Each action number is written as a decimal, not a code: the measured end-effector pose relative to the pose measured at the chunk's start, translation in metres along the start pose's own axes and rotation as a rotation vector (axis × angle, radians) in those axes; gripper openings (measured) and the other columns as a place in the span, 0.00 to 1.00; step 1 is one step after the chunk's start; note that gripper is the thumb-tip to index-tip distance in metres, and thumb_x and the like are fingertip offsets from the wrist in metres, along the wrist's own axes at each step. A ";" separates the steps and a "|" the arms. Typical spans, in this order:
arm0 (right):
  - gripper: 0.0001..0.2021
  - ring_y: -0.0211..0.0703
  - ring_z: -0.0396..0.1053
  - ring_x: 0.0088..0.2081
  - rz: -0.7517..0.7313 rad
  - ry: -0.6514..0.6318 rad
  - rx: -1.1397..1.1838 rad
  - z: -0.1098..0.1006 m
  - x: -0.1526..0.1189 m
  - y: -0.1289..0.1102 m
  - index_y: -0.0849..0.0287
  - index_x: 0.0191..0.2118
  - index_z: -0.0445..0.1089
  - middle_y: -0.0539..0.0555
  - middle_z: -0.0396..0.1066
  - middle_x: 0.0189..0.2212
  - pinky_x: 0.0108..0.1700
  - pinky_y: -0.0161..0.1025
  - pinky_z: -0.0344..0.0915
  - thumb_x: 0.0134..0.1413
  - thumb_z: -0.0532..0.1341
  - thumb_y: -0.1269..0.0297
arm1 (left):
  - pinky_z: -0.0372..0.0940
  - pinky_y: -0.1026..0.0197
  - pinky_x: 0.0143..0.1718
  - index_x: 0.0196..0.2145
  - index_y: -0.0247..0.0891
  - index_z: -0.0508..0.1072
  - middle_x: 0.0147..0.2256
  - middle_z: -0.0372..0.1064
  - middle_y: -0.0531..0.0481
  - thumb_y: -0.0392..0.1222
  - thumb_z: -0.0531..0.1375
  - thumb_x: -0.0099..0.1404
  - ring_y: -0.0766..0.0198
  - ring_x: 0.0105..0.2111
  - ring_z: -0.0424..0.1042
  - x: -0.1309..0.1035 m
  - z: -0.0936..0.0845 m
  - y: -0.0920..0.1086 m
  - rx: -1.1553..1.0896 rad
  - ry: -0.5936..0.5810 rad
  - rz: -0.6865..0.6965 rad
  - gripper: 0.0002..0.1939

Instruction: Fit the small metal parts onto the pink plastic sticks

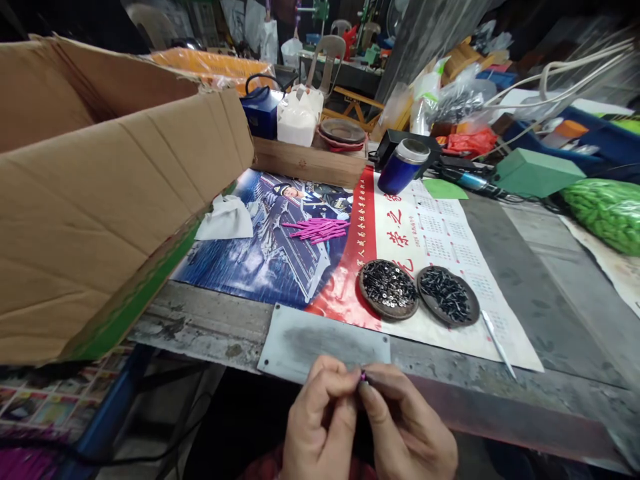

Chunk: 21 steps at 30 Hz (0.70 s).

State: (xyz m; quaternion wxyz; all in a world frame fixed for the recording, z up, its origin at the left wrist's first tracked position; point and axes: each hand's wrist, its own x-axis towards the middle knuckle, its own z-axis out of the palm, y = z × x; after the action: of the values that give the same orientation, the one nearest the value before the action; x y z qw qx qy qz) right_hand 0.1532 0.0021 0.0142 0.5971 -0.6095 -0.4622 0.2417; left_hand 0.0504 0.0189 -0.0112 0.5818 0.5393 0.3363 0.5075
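Observation:
My left hand [324,413] and my right hand [400,420] meet at the front edge of the bench, fingertips pinched together. Between them shows a tiny bit of a magenta and dark piece [363,376]; the fingers cover the rest. Just beyond lies a grey metal plate [325,341] with a dark smudge. Two shallow round dishes stand past it: one dish [388,288] holds small dark and shiny metal parts, the other dish [449,295] dark slender pieces. A pile of magenta sticks [320,230] rests on a printed calendar poster [250,267].
A big cardboard box [125,220] fills the left side. At the right lies a white pen-like tool [499,345]. Behind are a blue cup [403,167], a wooden strip [307,162], a green block [537,175] and a bag of green pieces [607,213]. White cloth [226,219] lies beside the box.

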 end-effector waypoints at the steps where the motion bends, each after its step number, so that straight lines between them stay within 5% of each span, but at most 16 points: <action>1: 0.06 0.39 0.73 0.30 -0.008 0.024 -0.014 0.002 -0.002 0.000 0.55 0.35 0.77 0.51 0.76 0.31 0.33 0.30 0.70 0.60 0.63 0.71 | 0.66 0.67 0.36 0.46 0.48 0.72 0.36 0.62 0.52 0.31 0.53 0.73 0.66 0.34 0.67 -0.001 0.000 0.000 0.004 -0.002 -0.006 0.14; 10: 0.08 0.36 0.67 0.27 -0.168 0.005 -0.049 0.006 -0.005 0.002 0.57 0.35 0.70 0.50 0.69 0.27 0.30 0.32 0.65 0.64 0.57 0.73 | 0.66 0.66 0.36 0.43 0.44 0.72 0.37 0.63 0.50 0.30 0.53 0.72 0.65 0.34 0.68 -0.006 -0.003 0.005 0.014 -0.047 0.010 0.12; 17: 0.13 0.38 0.64 0.25 -0.403 -0.035 -0.139 0.005 -0.007 0.019 0.59 0.31 0.65 0.50 0.63 0.23 0.29 0.36 0.65 0.66 0.52 0.77 | 0.63 0.67 0.34 0.37 0.42 0.72 0.34 0.62 0.51 0.38 0.55 0.73 0.66 0.32 0.66 -0.014 0.014 0.001 -0.040 0.140 0.037 0.08; 21: 0.10 0.43 0.70 0.31 -0.447 0.001 -0.155 0.003 -0.008 0.028 0.59 0.33 0.66 0.53 0.67 0.27 0.33 0.40 0.69 0.66 0.54 0.76 | 0.62 0.66 0.33 0.36 0.42 0.72 0.34 0.62 0.52 0.41 0.55 0.74 0.67 0.31 0.65 -0.018 0.019 0.002 -0.034 0.169 0.017 0.09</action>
State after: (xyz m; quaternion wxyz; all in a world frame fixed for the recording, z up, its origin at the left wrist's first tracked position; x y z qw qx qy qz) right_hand 0.1545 0.0006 -0.0150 0.5875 -0.5359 -0.6026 0.0671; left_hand 0.0634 -0.0035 -0.0085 0.5561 0.4876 0.3710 0.5616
